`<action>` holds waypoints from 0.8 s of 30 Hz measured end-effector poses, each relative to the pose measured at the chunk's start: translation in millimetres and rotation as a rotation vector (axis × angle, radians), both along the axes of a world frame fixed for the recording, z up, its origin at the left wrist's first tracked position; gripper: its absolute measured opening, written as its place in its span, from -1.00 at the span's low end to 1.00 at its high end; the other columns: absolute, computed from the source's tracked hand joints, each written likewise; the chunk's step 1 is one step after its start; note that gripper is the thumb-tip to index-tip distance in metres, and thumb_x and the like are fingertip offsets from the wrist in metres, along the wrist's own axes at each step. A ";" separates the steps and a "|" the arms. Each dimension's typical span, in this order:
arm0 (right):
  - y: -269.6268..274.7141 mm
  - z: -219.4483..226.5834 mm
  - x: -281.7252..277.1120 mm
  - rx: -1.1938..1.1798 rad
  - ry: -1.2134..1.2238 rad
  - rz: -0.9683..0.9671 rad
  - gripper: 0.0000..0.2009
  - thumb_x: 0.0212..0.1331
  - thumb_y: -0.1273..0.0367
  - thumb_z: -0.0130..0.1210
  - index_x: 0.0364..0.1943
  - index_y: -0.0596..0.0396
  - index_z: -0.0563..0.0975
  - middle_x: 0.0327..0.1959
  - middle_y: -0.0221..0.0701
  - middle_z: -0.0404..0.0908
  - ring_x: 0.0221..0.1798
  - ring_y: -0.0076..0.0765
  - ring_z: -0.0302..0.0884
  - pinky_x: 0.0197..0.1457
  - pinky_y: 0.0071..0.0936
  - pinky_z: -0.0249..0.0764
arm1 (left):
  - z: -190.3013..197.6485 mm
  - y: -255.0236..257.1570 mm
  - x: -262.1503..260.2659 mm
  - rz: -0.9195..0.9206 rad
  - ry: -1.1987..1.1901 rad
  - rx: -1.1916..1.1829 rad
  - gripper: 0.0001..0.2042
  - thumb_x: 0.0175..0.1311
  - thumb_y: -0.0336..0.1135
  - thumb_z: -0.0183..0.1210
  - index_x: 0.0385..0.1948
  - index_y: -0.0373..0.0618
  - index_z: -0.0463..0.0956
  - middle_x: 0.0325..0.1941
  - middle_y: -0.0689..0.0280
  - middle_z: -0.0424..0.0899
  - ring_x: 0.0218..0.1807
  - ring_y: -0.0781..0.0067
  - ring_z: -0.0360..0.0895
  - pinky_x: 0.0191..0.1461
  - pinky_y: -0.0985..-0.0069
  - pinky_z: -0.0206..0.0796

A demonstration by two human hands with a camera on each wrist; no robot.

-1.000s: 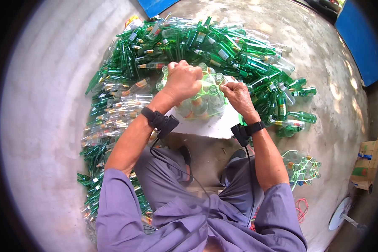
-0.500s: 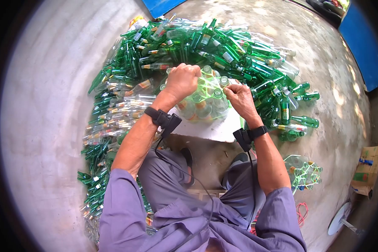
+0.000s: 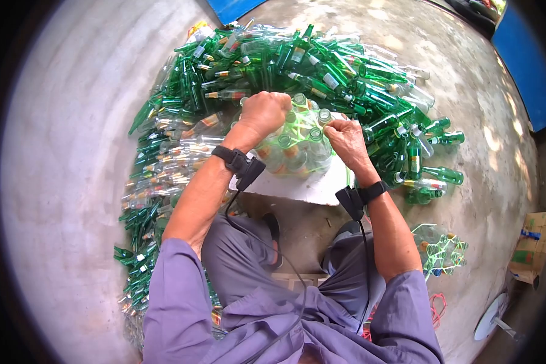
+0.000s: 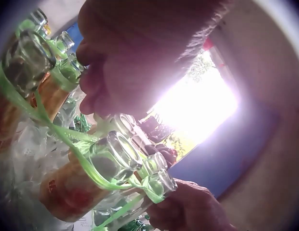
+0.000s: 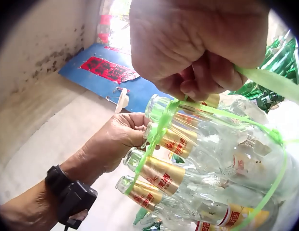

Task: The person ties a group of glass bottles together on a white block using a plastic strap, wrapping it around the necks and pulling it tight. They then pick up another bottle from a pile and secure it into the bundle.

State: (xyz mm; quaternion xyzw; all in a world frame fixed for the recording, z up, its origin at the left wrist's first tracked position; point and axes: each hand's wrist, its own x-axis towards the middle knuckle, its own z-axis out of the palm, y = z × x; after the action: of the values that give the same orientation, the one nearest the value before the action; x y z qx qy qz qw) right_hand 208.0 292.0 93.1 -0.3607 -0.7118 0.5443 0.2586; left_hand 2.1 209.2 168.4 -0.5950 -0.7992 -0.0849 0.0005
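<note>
Hands are working over a cluster of clear bottles (image 3: 294,145) standing on a white board (image 3: 303,185) amid green bottles (image 3: 340,79). Right hand (image 3: 346,138) is pinching green strapping (image 5: 265,79) in curled fingers; left hand (image 3: 264,113) is gripping the bottle necks, fist closed.

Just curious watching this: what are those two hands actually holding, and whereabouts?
Both grip the green strap wound round the necks of the bundle of clear bottles. The right hand pinches a strand pulled taut; the left hand grips at the bundle's top.
</note>
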 end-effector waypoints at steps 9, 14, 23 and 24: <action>8.1 2.9 11.6 -0.160 0.054 0.050 -0.76 0.12 0.27 0.29 -0.50 0.20 0.70 -0.68 -0.56 0.54 -0.52 -0.68 0.39 -0.01 -0.49 0.48 | -13.6 -13.4 -3.3 -0.082 0.027 0.080 -0.92 0.21 -0.27 0.11 -0.42 0.06 0.57 -0.39 0.20 0.72 -0.29 0.07 0.69 -0.25 0.12 0.48; 15.8 -8.9 21.3 0.004 0.077 0.031 -0.75 0.15 0.29 0.31 -0.50 0.24 0.69 -0.69 -0.60 0.47 -0.54 -0.70 0.30 -0.41 -0.54 0.30 | -13.6 -19.7 -3.9 -0.162 0.015 0.134 -0.91 0.22 -0.27 0.15 -0.31 0.10 0.61 -0.45 0.25 0.70 -0.34 0.09 0.68 -0.24 0.18 0.50; 7.0 -6.9 23.3 0.049 0.055 -0.009 -0.70 0.17 0.29 0.30 -0.58 0.26 0.63 -0.75 -0.64 0.32 -0.60 -0.72 0.17 -0.55 -0.54 0.13 | -6.1 -40.8 61.8 -0.310 0.002 0.364 -0.62 0.08 -0.06 0.35 -0.09 -0.01 0.63 0.16 0.23 0.60 0.29 0.14 0.42 0.32 0.06 0.16; 6.2 -5.8 23.5 0.053 0.034 -0.011 -0.70 0.17 0.30 0.30 -0.59 0.27 0.63 -0.75 -0.63 0.32 -0.61 -0.72 0.16 -0.56 -0.53 0.13 | -10.5 -39.3 70.5 -0.305 0.002 0.363 -0.62 0.08 -0.06 0.35 -0.09 -0.01 0.63 0.16 0.23 0.60 0.29 0.14 0.42 0.32 0.06 0.16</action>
State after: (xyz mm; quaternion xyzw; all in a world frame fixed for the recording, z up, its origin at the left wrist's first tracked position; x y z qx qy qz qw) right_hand 231.6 298.2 87.3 -0.3482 -0.7194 0.5301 0.2833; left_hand 72.6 169.9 158.0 -0.6992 -0.6717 -0.2255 0.0955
